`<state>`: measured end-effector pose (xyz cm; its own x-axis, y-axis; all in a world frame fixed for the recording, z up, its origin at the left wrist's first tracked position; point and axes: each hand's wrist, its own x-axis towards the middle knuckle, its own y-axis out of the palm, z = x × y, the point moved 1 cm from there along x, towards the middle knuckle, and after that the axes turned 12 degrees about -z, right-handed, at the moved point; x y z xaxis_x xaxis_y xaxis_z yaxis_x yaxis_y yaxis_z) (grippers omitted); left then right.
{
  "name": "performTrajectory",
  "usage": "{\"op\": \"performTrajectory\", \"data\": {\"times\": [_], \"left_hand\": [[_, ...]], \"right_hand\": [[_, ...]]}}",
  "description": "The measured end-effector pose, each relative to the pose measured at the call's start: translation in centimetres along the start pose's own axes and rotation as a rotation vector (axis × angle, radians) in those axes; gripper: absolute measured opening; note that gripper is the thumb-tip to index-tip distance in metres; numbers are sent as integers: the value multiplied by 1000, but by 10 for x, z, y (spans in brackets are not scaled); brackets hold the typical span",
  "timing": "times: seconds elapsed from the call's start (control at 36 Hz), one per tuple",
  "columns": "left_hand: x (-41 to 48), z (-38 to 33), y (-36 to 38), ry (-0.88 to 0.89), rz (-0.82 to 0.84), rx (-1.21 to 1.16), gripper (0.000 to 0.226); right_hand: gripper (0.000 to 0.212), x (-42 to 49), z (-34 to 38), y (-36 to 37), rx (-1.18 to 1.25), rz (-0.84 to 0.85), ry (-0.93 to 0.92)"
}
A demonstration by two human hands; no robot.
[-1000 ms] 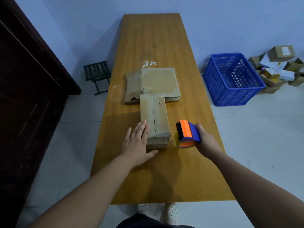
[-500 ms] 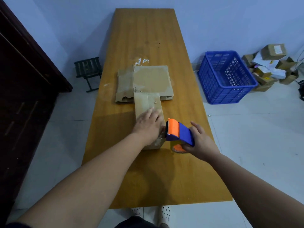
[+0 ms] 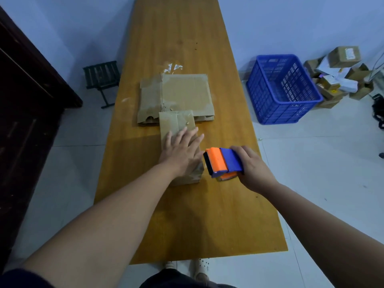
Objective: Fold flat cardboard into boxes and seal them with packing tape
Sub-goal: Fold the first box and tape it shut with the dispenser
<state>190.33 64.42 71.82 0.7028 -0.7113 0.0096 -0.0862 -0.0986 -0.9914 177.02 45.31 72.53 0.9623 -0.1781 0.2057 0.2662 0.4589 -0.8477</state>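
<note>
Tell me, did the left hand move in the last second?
Yes. The left hand slid right, from the table beside the small box onto its top.

A plain packing room: bare pale-blue walls, white tiled floor (image 3: 324,167), and one long wooden tabletop (image 3: 187,221) bearing flattened cardboard (image 3: 182,94). On the floor to the right sit a blue plastic crate (image 3: 284,88) and a heap of small parcels (image 3: 340,75). A folding stool (image 3: 101,77) stands far left.
</note>
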Motion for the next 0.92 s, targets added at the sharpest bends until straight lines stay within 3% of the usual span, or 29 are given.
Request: {"op": "performTrajectory", "data": {"times": [0.17, 0.33, 0.44, 0.56, 0.67, 0.75, 0.92], "left_hand": [[-1, 7, 0, 66, 31, -27, 73], [-3, 6, 1, 71, 25, -7, 86], [-3, 4, -1, 73, 25, -3, 89], [-3, 3, -2, 55, 39, -11, 85], [-3, 4, -4, 57, 34, -16, 81], [-2, 4, -3, 57, 24, -9, 79], [-3, 6, 0, 66, -1, 16, 71]], "right_hand": [[42, 2, -4, -8, 88, 64, 48], [51, -2, -13, -10, -2, 108, -94], [49, 0, -19, 1, -18, 134, -61], [40, 6, -25, 17, -122, 218, 3], [48, 8, -37, 17, -211, 271, 98], [54, 11, -39, 13, -193, 275, 83], [44, 13, -47, -6, -210, 200, 4]]}}
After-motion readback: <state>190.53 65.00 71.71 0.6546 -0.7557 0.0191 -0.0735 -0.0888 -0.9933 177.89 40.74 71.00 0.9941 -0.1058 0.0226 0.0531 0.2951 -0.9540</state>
